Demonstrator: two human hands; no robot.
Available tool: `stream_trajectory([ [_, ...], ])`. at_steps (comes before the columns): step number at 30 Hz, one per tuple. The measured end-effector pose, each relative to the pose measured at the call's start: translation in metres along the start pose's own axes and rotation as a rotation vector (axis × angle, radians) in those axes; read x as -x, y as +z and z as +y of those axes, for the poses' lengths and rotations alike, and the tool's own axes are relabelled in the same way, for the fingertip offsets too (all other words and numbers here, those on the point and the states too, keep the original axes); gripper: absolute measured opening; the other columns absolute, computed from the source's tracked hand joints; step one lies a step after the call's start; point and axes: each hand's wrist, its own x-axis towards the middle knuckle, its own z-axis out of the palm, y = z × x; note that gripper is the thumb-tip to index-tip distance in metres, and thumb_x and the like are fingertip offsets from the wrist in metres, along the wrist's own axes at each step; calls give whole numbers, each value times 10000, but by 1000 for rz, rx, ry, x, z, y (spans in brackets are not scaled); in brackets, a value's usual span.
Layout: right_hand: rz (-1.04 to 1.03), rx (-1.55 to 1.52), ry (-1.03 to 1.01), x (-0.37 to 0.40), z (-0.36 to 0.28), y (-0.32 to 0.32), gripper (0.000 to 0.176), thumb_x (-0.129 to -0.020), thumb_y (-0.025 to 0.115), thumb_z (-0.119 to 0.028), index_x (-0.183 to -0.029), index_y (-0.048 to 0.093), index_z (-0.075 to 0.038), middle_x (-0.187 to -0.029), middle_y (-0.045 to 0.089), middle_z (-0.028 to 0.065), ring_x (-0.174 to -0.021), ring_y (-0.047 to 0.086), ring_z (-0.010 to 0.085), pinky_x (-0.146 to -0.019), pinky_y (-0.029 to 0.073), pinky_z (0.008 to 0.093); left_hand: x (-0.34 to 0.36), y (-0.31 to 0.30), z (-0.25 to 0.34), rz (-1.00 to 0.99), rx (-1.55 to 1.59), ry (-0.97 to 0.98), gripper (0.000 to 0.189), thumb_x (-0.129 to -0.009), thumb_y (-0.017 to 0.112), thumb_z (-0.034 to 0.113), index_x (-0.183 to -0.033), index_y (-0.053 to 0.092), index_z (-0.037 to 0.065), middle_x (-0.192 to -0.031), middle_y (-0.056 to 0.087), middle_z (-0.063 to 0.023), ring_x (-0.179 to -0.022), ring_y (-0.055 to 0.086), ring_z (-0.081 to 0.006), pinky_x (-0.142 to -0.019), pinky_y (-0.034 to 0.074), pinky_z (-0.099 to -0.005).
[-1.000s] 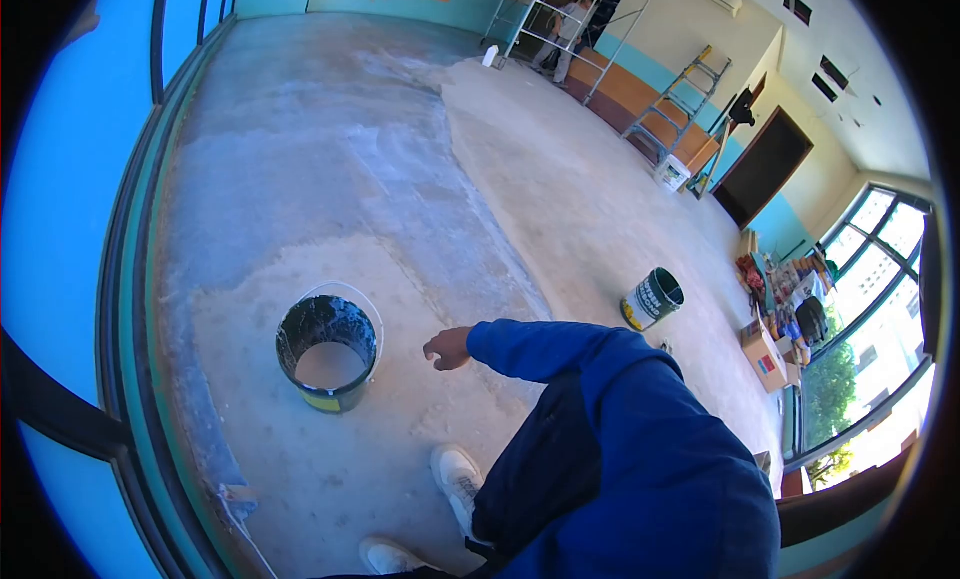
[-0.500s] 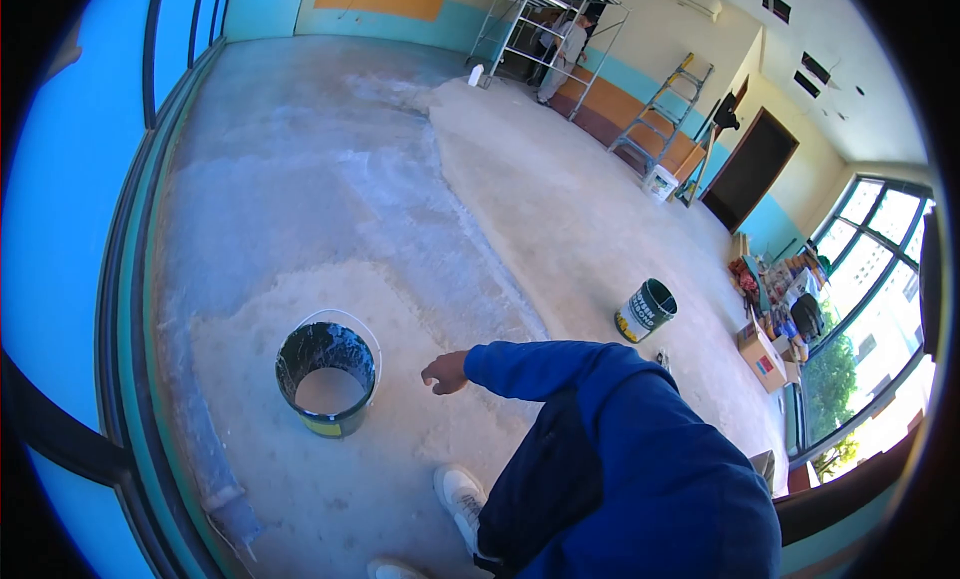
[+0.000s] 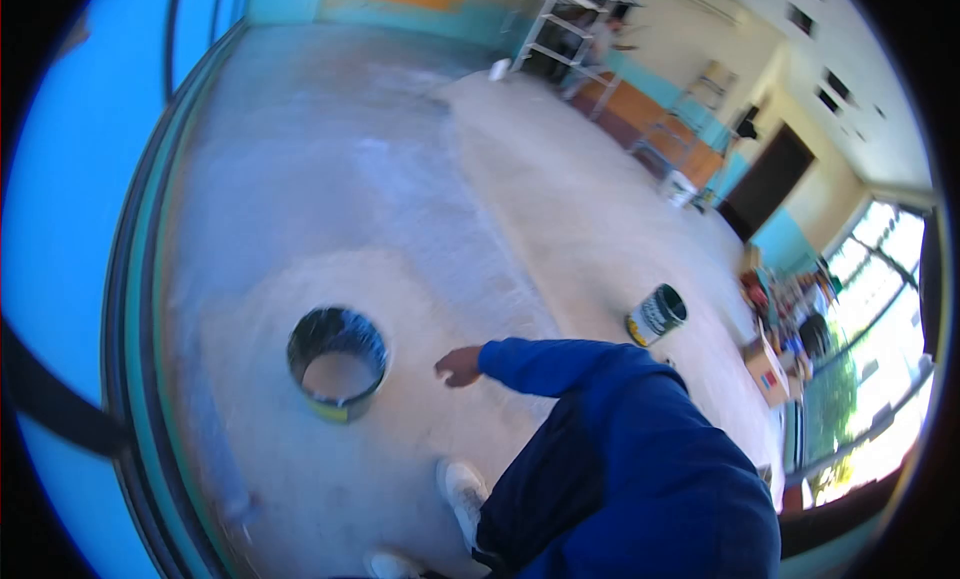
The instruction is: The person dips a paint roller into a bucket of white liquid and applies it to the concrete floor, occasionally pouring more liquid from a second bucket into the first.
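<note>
My right hand point(image 3: 459, 366), at the end of a blue sleeve, hangs over the floor just right of a dark bucket point(image 3: 315, 384). Its fingers are loosely curled with a gap between them, and nothing shows in them. The bucket stands upright with pale material inside and smears on its inner wall; hand and bucket are apart. At the upper left edge is a small, blurred skin-toned shape point(image 3: 72, 37), perhaps my left hand; its fingers cannot be made out. A second dark green bucket point(image 3: 656, 315) with a printed label stands farther right.
Scaffolding point(image 3: 565, 54) stands at the back with a partly hidden person point(image 3: 600, 44) beside it. A ladder point(image 3: 690, 119) and a white bucket point(image 3: 677, 188) are along the wall. Boxes point(image 3: 766, 371) and piled items lie by the right window. Glass panels point(image 3: 70, 229) run along the left.
The view has shifted slightly and blurred, so the buckets and background sit farther right. My right hand keeps nearly the same place beside the bucket.
</note>
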Motion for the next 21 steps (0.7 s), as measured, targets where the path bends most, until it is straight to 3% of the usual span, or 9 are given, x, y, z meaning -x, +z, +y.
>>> stream_trajectory([
  [1,221,60,-184,0,26,12,449,-842,624,-336,-1200,590,-67,-1195,599,200,-1128,556,350,-960,437,441,8,-8,-10,9,17,17,311,-956,529,218,-1190,639,45,-905,683,-37,-768,550,-88,-683,457,-284],
  [3,109,-91,-76,22,10,-10,413,-851,636,-277,-1190,602,-43,-1221,584,213,-1164,540,318,-980,434,403,31,-20,-9,36,44,33,310,-958,527,217,-1187,642,44,-901,683,-31,-763,546,-84,-680,456,-283],
  [4,298,108,-377,-2,51,8,391,-858,631,-241,-1185,594,-29,-1034,653,214,-936,641,276,-831,509,389,40,-23,-6,59,49,21,309,-958,526,217,-1186,643,43,-899,683,-29,-761,544,-83,-678,455,-282],
  [5,17,-78,-4,28,-13,-31,359,-866,607,-202,-1179,583,-29,-775,654,165,-659,633,212,-648,521,369,44,-22,-3,82,45,-10,309,-959,525,217,-1184,644,43,-897,683,-26,-758,542,-81,-677,454,-282],
  [6,152,47,-263,21,0,-26,340,-871,585,-185,-1181,571,-45,-631,597,103,-530,577,170,-565,496,362,37,-14,2,109,37,-25,308,-959,524,216,-1183,645,42,-895,683,-24,-756,540,-79,-675,454,-282],
  [7,74,37,-86,28,-24,-35,351,-872,577,-187,-1196,560,-53,-647,601,105,-551,587,166,-566,493,354,16,-7,3,135,47,-121,293,-943,558,236,-1124,665,32,-801,665,1,-724,522,-76,-648,449,-289],
  [8,17,17,3,37,-49,-47,351,-868,585,-222,-1175,580,-53,-831,646,183,-758,645,292,-719,501,406,-4,5,-20,155,56,-83,367,-937,574,348,-1184,661,91,-611,464,62,-546,418,-48,-486,336,-248],
  [13,-28,-41,75,32,-60,-49,364,-883,571,-228,-1189,565,-29,-754,639,158,-654,637,257,-661,501,387,13,-6,-9,119,150,-175,357,-950,545,315,-1221,637,101,-596,454,48,-519,413,-40,-470,325,-236],
  [21,-85,-9,-9,9,-57,-38,352,-899,554,-182,-1210,543,-17,-714,610,116,-559,606,182,-561,504,339,166,-80,1,81,118,-490,362,-959,525,257,-1252,603,60,-625,445,38,-555,427,-53,-507,352,-236],
])
